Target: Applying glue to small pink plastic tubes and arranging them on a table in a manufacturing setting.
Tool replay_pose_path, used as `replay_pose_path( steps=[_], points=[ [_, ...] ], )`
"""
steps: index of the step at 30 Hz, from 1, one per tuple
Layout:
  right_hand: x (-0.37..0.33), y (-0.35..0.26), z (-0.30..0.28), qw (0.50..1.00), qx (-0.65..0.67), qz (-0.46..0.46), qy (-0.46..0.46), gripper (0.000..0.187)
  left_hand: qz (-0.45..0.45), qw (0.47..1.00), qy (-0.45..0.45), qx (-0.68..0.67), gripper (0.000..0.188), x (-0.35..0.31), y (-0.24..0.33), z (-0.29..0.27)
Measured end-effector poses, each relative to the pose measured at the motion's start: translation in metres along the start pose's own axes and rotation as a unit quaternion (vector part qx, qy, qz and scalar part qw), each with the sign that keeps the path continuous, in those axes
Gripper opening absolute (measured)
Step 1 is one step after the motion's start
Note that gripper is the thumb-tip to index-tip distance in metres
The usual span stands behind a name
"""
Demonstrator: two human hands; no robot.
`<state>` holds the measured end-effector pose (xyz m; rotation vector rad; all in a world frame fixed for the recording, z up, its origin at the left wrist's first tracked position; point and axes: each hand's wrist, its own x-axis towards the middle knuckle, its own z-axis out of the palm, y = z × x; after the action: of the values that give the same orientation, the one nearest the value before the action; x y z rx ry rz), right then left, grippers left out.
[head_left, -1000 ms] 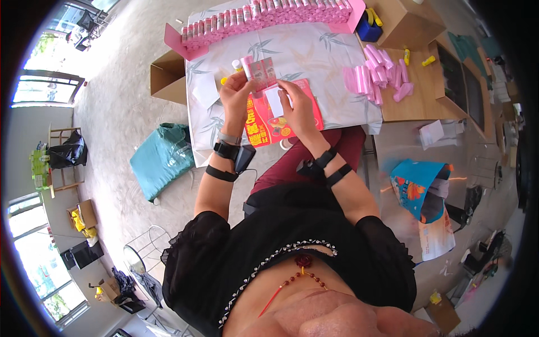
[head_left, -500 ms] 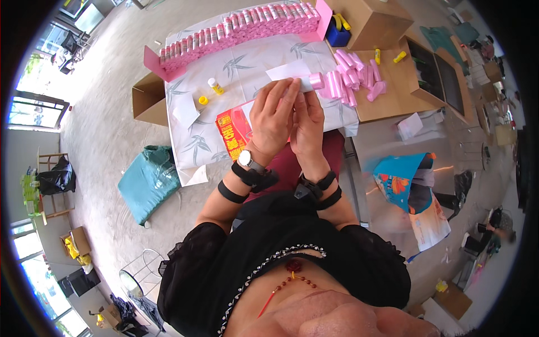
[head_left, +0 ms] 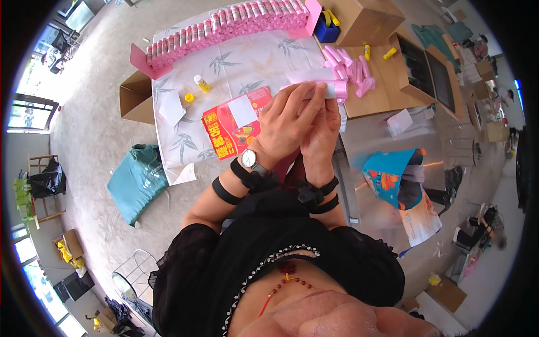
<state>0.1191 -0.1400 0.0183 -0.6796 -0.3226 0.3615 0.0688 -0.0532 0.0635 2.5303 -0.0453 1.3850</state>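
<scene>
Both hands hold one pink roll [head_left: 341, 91] with a white paper label around its middle, just above the table's near right part. My left hand [head_left: 287, 118] lies over it, fingers closed along the label. Beneath and beside it, my right hand [head_left: 324, 132] grips the roll with thumb and fingers; part of the roll is hidden. Left of my hands lies a red and yellow printed sheet [head_left: 216, 132], with a white paper slip [head_left: 242, 111] on top. Beyond the sheet stand an uncapped glue stick [head_left: 202, 84] and its yellow cap [head_left: 189, 98].
Rows of labelled pink rolls [head_left: 224, 28] fill a pink tray at the table's far side. Loose pink rolls [head_left: 353, 67] lie at the right. Blue tape dispenser [head_left: 327, 29], cardboard boxes [head_left: 368, 19] and yellow glue sticks [head_left: 389, 53] are nearby. A teal cushion [head_left: 137, 182] lies on the floor.
My hands have shifted right with the roll relative to the table. More of the red sheet and the white slip on it now shows. The whole view has moved slightly.
</scene>
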Motion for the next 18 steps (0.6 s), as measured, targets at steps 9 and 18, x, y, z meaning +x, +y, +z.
replay_pose_path(
  steps=[9, 18],
  points=[
    [0.000, 0.002, -0.006, 1.000, 0.020, -0.008, 0.004, 0.035, -0.024, 1.000, -0.004, -0.016, 0.054, -0.003, 0.003, 0.002],
    [0.002, -0.002, -0.004, 0.999, -0.028, -0.037, -0.022, 0.032, -0.085, 0.994, -0.015, -0.069, 0.050, -0.004, -0.008, -0.003]
  ],
)
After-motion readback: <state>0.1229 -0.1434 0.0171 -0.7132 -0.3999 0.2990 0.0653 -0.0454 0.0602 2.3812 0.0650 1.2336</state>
